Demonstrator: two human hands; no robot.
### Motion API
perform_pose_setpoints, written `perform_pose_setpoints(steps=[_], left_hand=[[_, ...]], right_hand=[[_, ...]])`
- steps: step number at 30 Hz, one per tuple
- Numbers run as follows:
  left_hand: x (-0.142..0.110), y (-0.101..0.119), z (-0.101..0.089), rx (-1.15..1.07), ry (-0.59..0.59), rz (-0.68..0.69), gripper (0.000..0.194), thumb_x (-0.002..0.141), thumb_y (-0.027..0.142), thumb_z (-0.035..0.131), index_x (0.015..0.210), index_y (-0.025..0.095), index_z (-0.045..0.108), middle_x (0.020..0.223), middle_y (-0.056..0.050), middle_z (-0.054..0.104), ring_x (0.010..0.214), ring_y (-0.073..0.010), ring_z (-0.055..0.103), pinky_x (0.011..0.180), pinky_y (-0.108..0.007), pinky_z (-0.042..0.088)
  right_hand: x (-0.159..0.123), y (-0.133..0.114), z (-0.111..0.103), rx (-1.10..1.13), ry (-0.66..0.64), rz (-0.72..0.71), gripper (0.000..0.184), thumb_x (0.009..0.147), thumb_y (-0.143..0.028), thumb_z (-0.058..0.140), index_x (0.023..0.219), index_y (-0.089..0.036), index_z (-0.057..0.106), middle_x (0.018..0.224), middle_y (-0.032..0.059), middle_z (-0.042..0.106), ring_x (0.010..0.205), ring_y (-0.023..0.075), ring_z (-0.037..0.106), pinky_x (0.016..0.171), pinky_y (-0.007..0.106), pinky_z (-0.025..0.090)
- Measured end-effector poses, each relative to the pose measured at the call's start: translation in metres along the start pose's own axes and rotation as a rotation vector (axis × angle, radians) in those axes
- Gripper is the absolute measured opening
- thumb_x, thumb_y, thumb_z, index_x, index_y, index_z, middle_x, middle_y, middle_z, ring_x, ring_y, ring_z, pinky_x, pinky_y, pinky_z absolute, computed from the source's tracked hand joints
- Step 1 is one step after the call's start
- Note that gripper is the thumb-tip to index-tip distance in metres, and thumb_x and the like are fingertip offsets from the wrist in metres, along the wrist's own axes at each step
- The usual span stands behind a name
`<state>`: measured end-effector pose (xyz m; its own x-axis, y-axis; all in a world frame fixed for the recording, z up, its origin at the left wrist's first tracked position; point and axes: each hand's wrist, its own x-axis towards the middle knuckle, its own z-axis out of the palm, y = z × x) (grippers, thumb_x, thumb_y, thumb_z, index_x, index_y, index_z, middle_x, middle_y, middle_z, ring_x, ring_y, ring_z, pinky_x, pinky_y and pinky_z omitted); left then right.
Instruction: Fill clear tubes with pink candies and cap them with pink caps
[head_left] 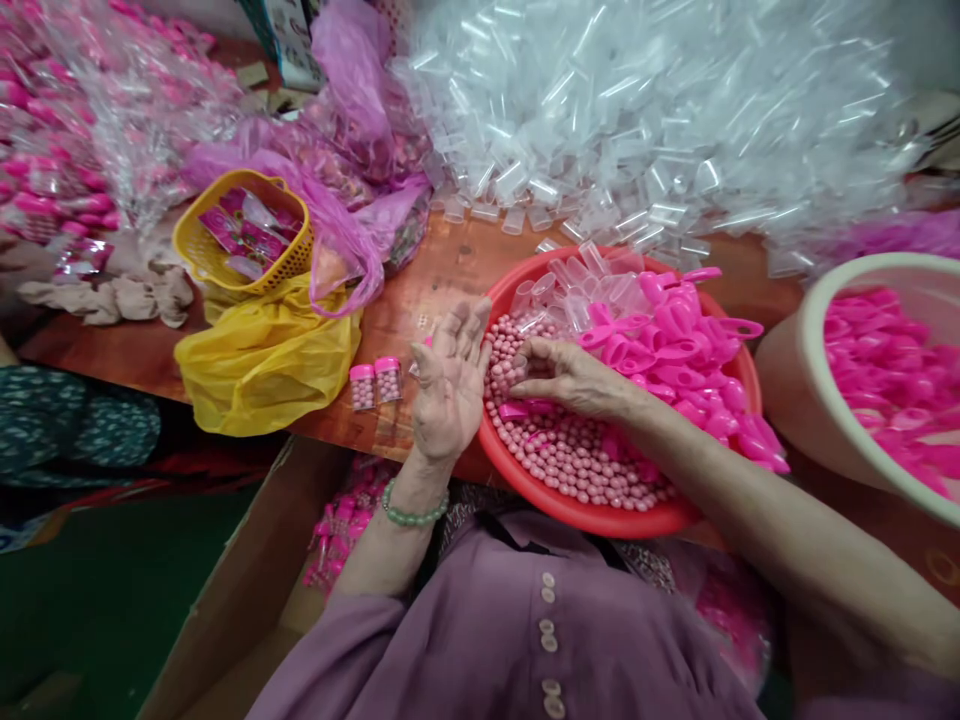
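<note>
My left hand [450, 390] is palm up with its fingers stretched out, beside the left rim of a red basin [517, 490]. No object shows on its palm. My right hand [574, 378] reaches into the basin, thumb and fingers curled together over small pink balls [570, 465]; what they grip is hard to make out among the balls. Clear plastic tubes [574, 290] lie at the back of the basin. Bright pink plastic caps [667, 340] are heaped on its right side. Two filled tubes with pink lids [375, 383] stand left of my left hand.
A large pile of clear tubes [645, 120] covers the table's back. A pale bucket [810, 370] of pink parts stands right. Leftward are a yellow basket [285, 265], a yellow bag [270, 360] and purple bags [352, 240]. An open carton [232, 570] sits below; another person's sleeve [75, 425] shows left.
</note>
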<state>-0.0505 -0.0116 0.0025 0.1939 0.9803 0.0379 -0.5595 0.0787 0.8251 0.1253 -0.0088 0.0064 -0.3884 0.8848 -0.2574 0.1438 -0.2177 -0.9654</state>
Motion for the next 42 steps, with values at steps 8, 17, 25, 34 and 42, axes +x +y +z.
perform_pose_setpoints(steps=[8, 17, 25, 34, 42], left_hand=[[0.006, -0.003, -0.007, 0.266, -0.294, -0.097, 0.049, 0.081, 0.038, 0.078, 0.127, 0.024, 0.069, 0.137, -0.009, 0.068, 0.132, -0.0264, 0.061, 0.116, -0.042, 0.045], [0.005, -0.003, 0.006, 0.322, -0.198, -0.120, 0.036, 0.077, 0.039, 0.082, 0.107, 0.020, 0.078, 0.102, -0.005, 0.079, 0.104, -0.0229, 0.072, 0.102, -0.040, 0.055], [0.003, -0.005, 0.009, 0.239, -0.205, -0.064, 0.031, 0.083, 0.042, 0.078, 0.101, 0.019, 0.070, 0.103, -0.005, 0.076, 0.096, -0.0170, 0.072, 0.093, -0.032, 0.057], [0.007, 0.002, 0.017, 0.197, -0.266, -0.095, 0.029, 0.081, 0.037, 0.080, 0.101, 0.020, 0.066, 0.096, -0.003, 0.073, 0.094, -0.0177, 0.072, 0.093, -0.034, 0.058], [0.007, 0.001, 0.013, 0.267, -0.247, -0.118, 0.033, 0.077, 0.028, 0.081, 0.108, 0.019, 0.071, 0.097, -0.004, 0.076, 0.095, -0.0178, 0.071, 0.093, -0.032, 0.056]], right_hand=[[-0.011, -0.018, -0.003, 0.244, 0.067, -0.118, 0.034, 0.069, -0.030, 0.088, 0.085, -0.021, 0.060, 0.090, -0.0033, 0.068, 0.087, 0.0121, 0.066, 0.086, 0.029, 0.055], [-0.018, -0.016, 0.000, 0.071, 0.172, -0.206, 0.035, 0.070, -0.045, 0.086, 0.084, -0.020, 0.065, 0.088, 0.0011, 0.074, 0.085, 0.0170, 0.070, 0.086, 0.036, 0.057], [-0.046, -0.027, 0.003, -0.527, 0.194, -0.191, 0.012, 0.088, -0.027, 0.065, 0.088, -0.017, 0.071, 0.082, 0.0037, 0.075, 0.074, 0.0163, 0.066, 0.070, 0.029, 0.047], [-0.049, -0.018, -0.006, -0.717, 0.221, -0.176, 0.013, 0.092, -0.023, 0.058, 0.087, -0.018, 0.068, 0.079, 0.0037, 0.072, 0.069, 0.0163, 0.064, 0.068, 0.028, 0.047], [-0.042, 0.002, 0.008, -1.136, 0.029, -0.205, 0.023, 0.095, -0.019, 0.056, 0.108, -0.008, 0.071, 0.115, 0.0212, 0.073, 0.114, 0.0317, 0.067, 0.103, 0.046, 0.051]])
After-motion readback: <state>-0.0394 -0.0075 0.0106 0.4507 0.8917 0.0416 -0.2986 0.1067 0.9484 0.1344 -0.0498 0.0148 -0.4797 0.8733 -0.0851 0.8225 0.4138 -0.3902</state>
